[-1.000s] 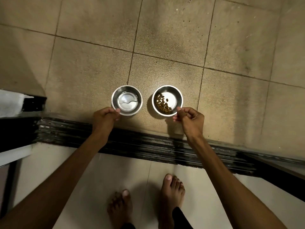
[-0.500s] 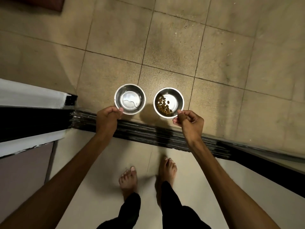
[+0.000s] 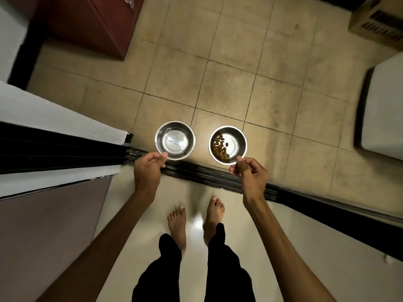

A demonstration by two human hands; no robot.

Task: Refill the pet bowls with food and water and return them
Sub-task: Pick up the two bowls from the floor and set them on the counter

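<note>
Left hand [image 3: 147, 168] pinches the shiny water bowl [image 3: 175, 140], right hand [image 3: 250, 171] pinches the kibble bowl [image 3: 227, 144], both above the black door track [image 3: 207, 173]

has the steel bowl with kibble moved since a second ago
Yes: the steel bowl with kibble, in the right hand, has drawn back toward the black door track, now overlapping it.

Beige tiled floor [image 3: 250, 83] with dark grout lines, brightest in the middle. A black door track [image 3: 218, 177] crosses it on a slant; nearer, smooth cream flooring [image 3: 139, 214]. A dark red cabinet [image 3: 87, 22] stands top left, a cardboard box [image 3: 379, 20] top right, a white appliance [image 3: 386, 110] at the right edge.
</note>
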